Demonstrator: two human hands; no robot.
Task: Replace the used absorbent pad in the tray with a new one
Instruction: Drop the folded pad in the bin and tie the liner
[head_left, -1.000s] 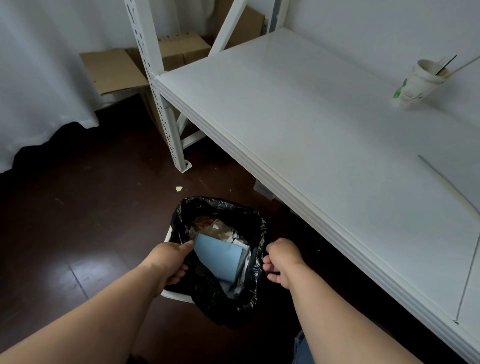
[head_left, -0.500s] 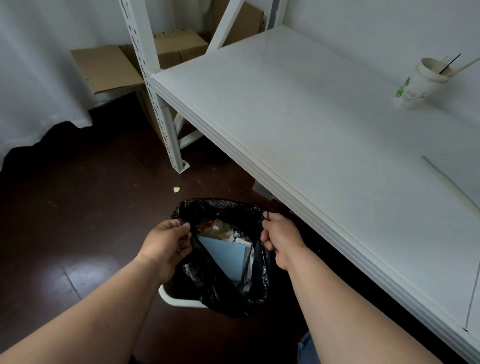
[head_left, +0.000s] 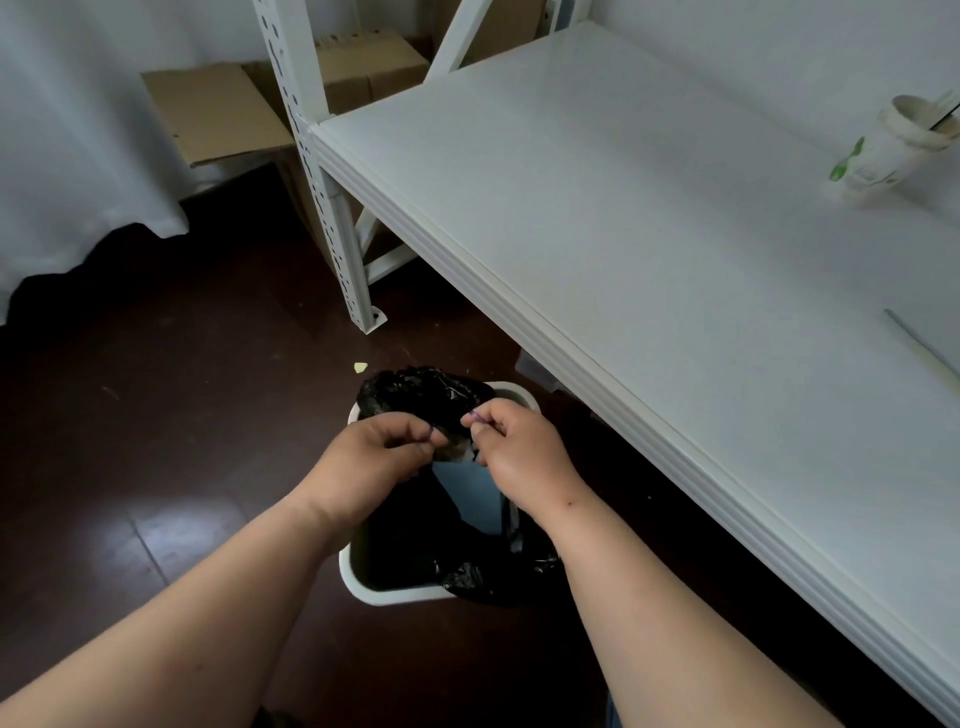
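Both hands have come together over the bin since the earlier frames, where they held the bag's rim apart at either side; the bag's mouth, wide then, is now gathered almost shut. At this moment the left hand (head_left: 371, 460) and the right hand (head_left: 519, 449) meet above the white bin (head_left: 387, 592), and the fingers (head_left: 415, 435) of each are curled and pinching the bunched top edge of the black bag (head_left: 415, 392). Between and just below the fingertips a blue pad (head_left: 467, 491) shows through the remaining gap, lying inside the bag among other rubbish.

Judging by this, the used pad is already thrown away, and the step in hand looks like closing or tying the bag. What remains is the main half of the job: fetching a fresh pad and laying it in the tray. Neither a tray nor a new pad is in view. Beyond the fingers and to their right runs a white table (head_left: 649, 218) carrying a paper cup (head_left: 883, 156), and cardboard boxes (head_left: 363, 67) sit far ahead on the dark floor (head_left: 156, 415).
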